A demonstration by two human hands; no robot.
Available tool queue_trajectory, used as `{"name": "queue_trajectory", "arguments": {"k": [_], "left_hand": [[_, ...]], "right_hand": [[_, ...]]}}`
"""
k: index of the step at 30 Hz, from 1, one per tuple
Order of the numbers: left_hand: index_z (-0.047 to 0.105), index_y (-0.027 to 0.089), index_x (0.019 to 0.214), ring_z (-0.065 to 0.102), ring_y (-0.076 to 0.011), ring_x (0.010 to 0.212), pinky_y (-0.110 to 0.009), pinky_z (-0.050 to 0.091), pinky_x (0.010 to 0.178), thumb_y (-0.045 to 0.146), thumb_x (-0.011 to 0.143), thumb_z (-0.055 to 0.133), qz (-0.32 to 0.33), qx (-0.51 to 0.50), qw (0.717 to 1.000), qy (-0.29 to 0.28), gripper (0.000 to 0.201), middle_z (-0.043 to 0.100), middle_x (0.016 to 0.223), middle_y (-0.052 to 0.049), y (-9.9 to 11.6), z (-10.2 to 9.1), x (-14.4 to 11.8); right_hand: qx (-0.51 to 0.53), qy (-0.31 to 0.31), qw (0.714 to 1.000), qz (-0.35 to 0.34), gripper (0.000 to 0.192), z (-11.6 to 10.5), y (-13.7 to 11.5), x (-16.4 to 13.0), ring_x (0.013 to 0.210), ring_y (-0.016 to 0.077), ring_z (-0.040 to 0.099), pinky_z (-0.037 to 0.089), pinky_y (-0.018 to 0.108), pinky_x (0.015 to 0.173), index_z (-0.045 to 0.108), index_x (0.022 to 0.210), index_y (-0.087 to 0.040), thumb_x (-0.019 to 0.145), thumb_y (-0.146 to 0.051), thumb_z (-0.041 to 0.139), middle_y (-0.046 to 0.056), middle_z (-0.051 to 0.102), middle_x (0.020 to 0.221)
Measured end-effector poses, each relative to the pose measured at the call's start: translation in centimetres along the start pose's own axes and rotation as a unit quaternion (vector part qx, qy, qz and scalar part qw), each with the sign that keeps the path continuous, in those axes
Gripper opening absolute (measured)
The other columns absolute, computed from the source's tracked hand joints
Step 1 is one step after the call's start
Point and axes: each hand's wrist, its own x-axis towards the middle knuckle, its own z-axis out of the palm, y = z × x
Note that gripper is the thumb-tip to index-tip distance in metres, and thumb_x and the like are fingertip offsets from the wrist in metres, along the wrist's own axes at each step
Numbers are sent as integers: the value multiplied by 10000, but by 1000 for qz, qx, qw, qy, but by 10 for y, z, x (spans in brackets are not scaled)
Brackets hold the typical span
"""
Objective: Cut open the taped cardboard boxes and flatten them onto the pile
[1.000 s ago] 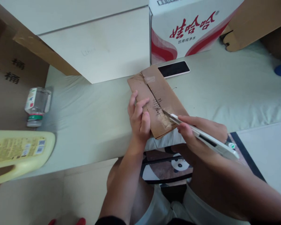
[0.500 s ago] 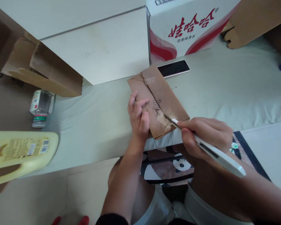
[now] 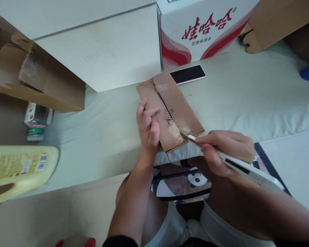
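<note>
In the head view, one flat cardboard box (image 3: 170, 109) lies on the pale bedsheet (image 3: 103, 133), its long axis running from far-left to near-right. The left hand (image 3: 147, 126) presses it flat, fingers spread. The right hand (image 3: 225, 149) grips one white utility knife (image 3: 234, 164), blade pointing far-left into the taped seam. Beyond the box lie one phone (image 3: 187, 74) and one red-and-white carton (image 3: 203, 31) printed "娃哈哈".

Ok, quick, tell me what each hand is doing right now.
Left hand: open, fingers pressing flat on the small taped brown cardboard box.
Right hand: closed around the white utility knife, blade tip at the box's taped seam.
</note>
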Motion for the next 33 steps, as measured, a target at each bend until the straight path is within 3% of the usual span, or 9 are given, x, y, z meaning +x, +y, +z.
{"name": "queue_trajectory", "arguments": {"k": [5,8,11,14,19,22,27,30,33], "left_hand": [[648,247,1252,373,-339,1536,-544,311,1258,629,1021,364,1,-4,1000,-10,528,443,1606,-117,-2,-8,3],[672,278,1250,396,-314,1526,-524,316,1263,590,1021,423,-2,-14,1000,-7,460,459,1602,-86,-3,-20,2],[662,298,1280,400,-309,1527,-524,303,1273,609,1008,451,6,-12,1000,15,464,467,1594,-78,-1,-30,-6],[581,322,1382,329,-361,1566,-573,302,1264,792,909,470,35,-13,999,-5,677,401,1634,-98,5,-32,-15],[372,411,1561,166,-406,1627,-608,312,1253,897,729,620,63,-44,992,-102,996,185,1749,-94,11,-33,-18],[368,396,1571,241,-399,1609,-594,362,1227,787,734,737,71,-52,991,-103,995,231,1737,-120,7,-39,-15],[674,215,1262,673,-302,1230,-405,563,985,657,867,702,41,-7,999,32,594,690,1295,-144,-12,-65,-18],[679,169,1015,689,-173,880,-278,549,801,583,912,681,-50,32,976,209,427,706,930,-50,-22,-77,-17],[582,216,1126,618,-115,759,-218,502,683,503,858,737,-157,-61,947,273,423,652,895,11,-25,-82,-11]], "right_hand": [[90,165,982,-22,236,2,13,-4,420,135,541,404,291,391,662,824,-268,960,-165,499,-34,561,566],[124,271,954,30,289,18,26,-10,432,153,591,454,300,413,692,962,-297,1074,-419,456,-30,623,604],[133,198,963,123,380,33,30,-15,680,213,758,579,338,574,675,1155,-314,1029,-616,484,15,758,795],[120,75,978,156,341,42,29,-17,972,246,786,621,368,779,668,1208,-316,979,-566,630,63,799,1120],[181,37,967,177,418,48,37,-18,1138,247,736,610,395,909,574,1335,-305,1003,-559,587,84,734,1312],[196,-12,965,174,467,46,43,-18,1212,269,702,591,428,970,537,1369,-283,1011,-584,546,116,693,1376],[107,-97,978,151,418,44,49,-15,1184,291,714,573,457,998,550,1340,-278,984,-490,608,114,721,1333],[-1,-118,977,178,400,52,60,-13,1124,315,730,570,497,985,566,1344,-275,955,-359,608,112,737,1302],[-74,-160,966,189,496,65,75,-14,1234,361,685,558,547,1000,554,1413,-224,918,-207,538,161,691,1388]]}}
